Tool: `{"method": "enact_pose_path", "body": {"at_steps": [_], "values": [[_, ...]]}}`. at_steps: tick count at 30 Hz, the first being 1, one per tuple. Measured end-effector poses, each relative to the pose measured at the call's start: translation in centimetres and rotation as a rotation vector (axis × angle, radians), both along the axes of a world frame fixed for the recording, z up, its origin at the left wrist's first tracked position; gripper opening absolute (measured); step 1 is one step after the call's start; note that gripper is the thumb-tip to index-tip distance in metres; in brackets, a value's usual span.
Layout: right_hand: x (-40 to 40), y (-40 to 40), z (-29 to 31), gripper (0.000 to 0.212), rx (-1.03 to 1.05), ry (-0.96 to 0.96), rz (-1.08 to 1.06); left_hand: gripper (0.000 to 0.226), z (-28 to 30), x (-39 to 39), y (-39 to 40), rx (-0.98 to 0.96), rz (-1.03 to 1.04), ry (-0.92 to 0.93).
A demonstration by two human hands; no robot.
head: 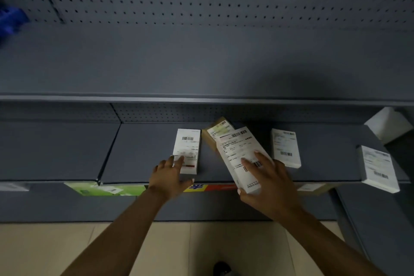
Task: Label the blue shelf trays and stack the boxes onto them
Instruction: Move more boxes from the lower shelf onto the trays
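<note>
Two hands over grey shelf (143, 152). Right hand (267, 182) grips long white box (240, 157), tilted, above shelf front edge. Left hand (168, 175), fingers spread, touches small white box (187, 150) lying left of it.

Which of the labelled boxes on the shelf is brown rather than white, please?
The brown box at the back, partly hidden behind the tilted white box gripped by the right hand; the others are white.

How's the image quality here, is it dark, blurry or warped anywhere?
Head view: dim overall, grey shelf underlit, a soft shadow on the shelf above; wide-angle bending curves the shelf edges; the right hand and its tilted long white labelled box are slightly motion-blurred; the left hand is sharper; label print is unreadable.
</note>
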State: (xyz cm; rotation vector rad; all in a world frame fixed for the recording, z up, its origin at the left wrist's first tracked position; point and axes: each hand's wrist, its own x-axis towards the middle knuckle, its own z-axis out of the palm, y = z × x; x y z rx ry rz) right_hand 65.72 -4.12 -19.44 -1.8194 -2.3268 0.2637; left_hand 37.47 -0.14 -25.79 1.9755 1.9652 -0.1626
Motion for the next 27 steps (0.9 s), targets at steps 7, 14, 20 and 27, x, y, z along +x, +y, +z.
{"method": "enact_pose_path", "body": {"at_steps": [7,14,20,27], "values": [[2.2,3.9,-6.7,0.081,0.053,0.054,-0.035,0.103,-8.1,2.4,6.3,0.023,0.085,0.181],[4.0,4.9,-9.5,0.079,0.046,0.042,-0.073,0.100,-11.9,3.3,8.1,0.054,0.255,-0.019],[3.6,4.3,-5.8,0.081,-0.018,0.012,-0.039,0.084,-8.4,2.8,4.2,0.086,0.211,0.007],[-2.0,2.8,0.8,0.086,-0.135,0.018,0.104,0.082,-2.0,-1.8,-4.4,0.123,0.198,-0.016]]}}
